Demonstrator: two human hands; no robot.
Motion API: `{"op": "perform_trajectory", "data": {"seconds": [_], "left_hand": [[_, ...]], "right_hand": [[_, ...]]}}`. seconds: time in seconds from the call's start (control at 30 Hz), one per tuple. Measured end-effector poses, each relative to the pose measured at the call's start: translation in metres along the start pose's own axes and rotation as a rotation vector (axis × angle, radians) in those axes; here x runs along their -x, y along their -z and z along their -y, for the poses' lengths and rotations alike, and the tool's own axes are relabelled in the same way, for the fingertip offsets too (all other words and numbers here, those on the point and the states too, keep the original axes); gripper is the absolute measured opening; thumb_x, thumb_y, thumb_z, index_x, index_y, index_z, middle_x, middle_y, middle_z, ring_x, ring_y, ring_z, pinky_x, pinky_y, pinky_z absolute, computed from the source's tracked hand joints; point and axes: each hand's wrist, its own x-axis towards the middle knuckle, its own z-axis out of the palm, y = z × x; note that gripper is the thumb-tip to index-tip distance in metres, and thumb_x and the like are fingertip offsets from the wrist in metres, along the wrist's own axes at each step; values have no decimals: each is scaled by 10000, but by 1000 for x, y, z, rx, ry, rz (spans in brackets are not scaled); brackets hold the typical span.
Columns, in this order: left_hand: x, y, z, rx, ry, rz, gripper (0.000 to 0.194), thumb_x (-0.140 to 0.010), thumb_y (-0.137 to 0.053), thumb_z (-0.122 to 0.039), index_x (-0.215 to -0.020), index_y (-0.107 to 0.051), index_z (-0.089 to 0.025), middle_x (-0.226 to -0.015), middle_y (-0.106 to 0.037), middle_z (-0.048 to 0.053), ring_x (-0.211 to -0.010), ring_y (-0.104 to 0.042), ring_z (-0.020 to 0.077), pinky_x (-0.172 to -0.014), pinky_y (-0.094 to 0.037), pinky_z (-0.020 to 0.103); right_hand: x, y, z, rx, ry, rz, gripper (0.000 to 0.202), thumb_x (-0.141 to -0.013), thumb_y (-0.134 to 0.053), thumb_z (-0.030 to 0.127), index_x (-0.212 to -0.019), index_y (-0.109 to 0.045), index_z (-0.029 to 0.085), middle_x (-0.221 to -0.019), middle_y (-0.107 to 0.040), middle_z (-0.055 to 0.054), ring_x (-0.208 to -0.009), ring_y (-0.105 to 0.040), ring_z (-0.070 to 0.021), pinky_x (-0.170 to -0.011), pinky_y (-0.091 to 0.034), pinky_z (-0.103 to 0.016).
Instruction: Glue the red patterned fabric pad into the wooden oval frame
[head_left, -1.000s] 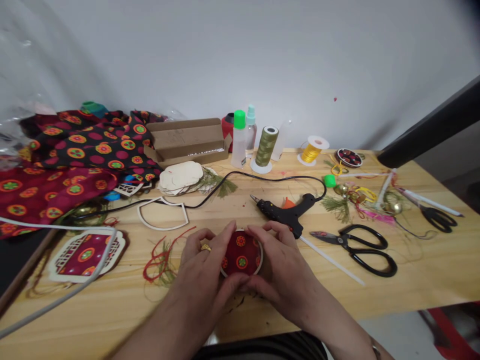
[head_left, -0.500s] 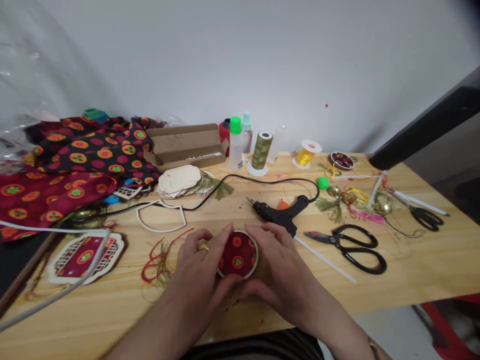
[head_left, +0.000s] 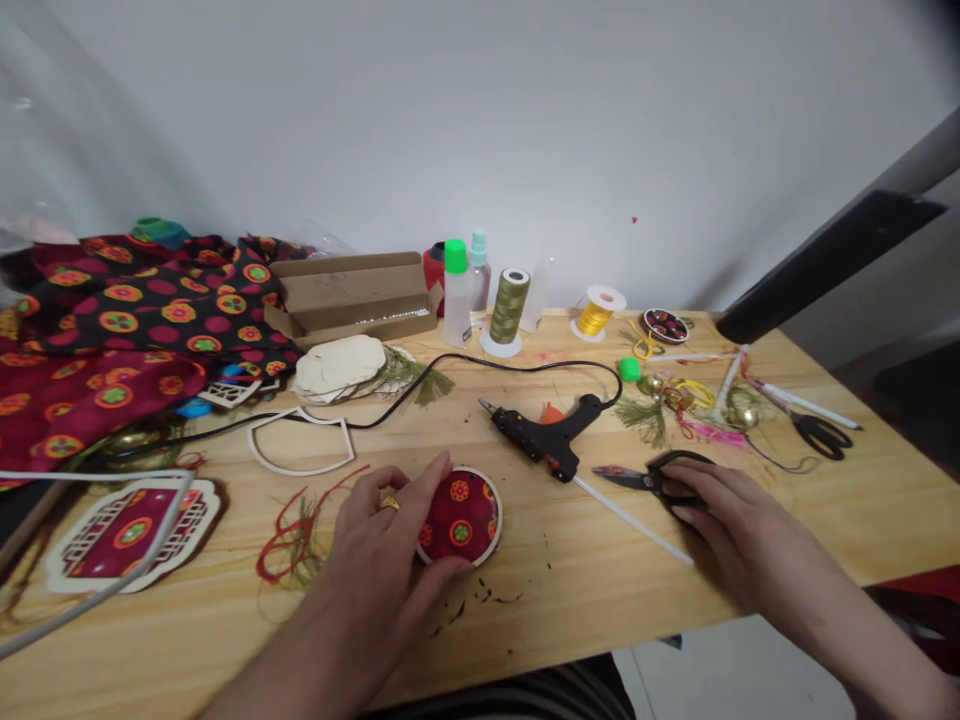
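Observation:
My left hand [head_left: 390,550] is closed on the left edge of a round, white-rimmed piece [head_left: 461,515] covered in dark red patterned fabric. That piece is at the table's front middle. Over to the right, my right hand [head_left: 739,525] has its fingers on the black handles of the scissors [head_left: 637,478], partly hiding them. The scissors lie on the table, blades pointing left. Between the hands and farther back lies a black glue gun [head_left: 540,440] with a white glue stick [head_left: 637,525] sticking out of its rear.
Red thread [head_left: 289,545] and a fabric-covered plaque [head_left: 135,530] lie at left, by a pale cut-out frame [head_left: 300,470]. Behind are patterned cloth [head_left: 135,300], a cardboard box [head_left: 352,295], green thread [head_left: 510,310] and yellow thread [head_left: 595,318]. Other scissors [head_left: 821,435] lie at right.
My right hand has left the round fabric piece and moved right onto the scissors' handles. My left hand still holds the piece. The whole view has shifted slightly.

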Motion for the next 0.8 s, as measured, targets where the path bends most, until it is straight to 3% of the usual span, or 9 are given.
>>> {"op": "perform_trajectory", "data": {"seconds": [0.33,0.5,0.57,0.67,0.73,0.8], "left_hand": [[-2,4,7,-15,8,120,665,-803,-579,-375,-1398,-343,-194,-1080,-640,109,-1105,-452,311,-913,-419,458],[-2,6,7,-18,2,158,669,-823,-561,-384,-1409,-324,-164,-1070,-646,123,-1128,-432,317,-912,-423,464],[-1,5,8,-11,2,160,681,-823,-561,-396,-1413,-314,-162,-1095,-640,129,-1132,-419,320,-916,-419,476],[-1,4,10,-5,-16,154,674,-827,-558,-397,-1410,-320,-158,-1118,-634,135,-1115,-425,314,-925,-413,480],[0,4,11,0,-20,148,673,-826,-563,-388,-1411,-319,-160,-1121,-634,135,-1108,-431,310,-926,-414,477],[-1,4,10,4,-18,147,677,-821,-569,-384,-1410,-321,-161,-1125,-635,134,-1111,-429,313,-921,-418,478]], "right_hand": [[2,-7,-17,-2,-118,21,325,-831,-436,267,-1056,-616,116,-1001,-664,-169,-907,-638,-303,-773,-524,-443],[4,-13,-39,93,-188,-43,292,-860,-425,297,-1004,-612,124,-965,-662,-184,-888,-630,-334,-734,-514,-458],[2,-8,-37,165,-203,-69,272,-869,-424,279,-987,-615,125,-946,-663,-198,-881,-629,-350,-720,-508,-462],[-5,2,-6,190,-180,-164,289,-880,-421,280,-1001,-601,88,-930,-649,-229,-890,-614,-381,-750,-489,-511],[-11,5,32,-10,-51,-248,249,-885,-438,288,-1022,-577,134,-967,-644,-181,-899,-614,-328,-760,-507,-478],[-16,2,74,-263,92,-157,245,-890,-466,228,-1126,-523,198,-1074,-623,-119,-1008,-585,-258,-819,-515,-404]]}}
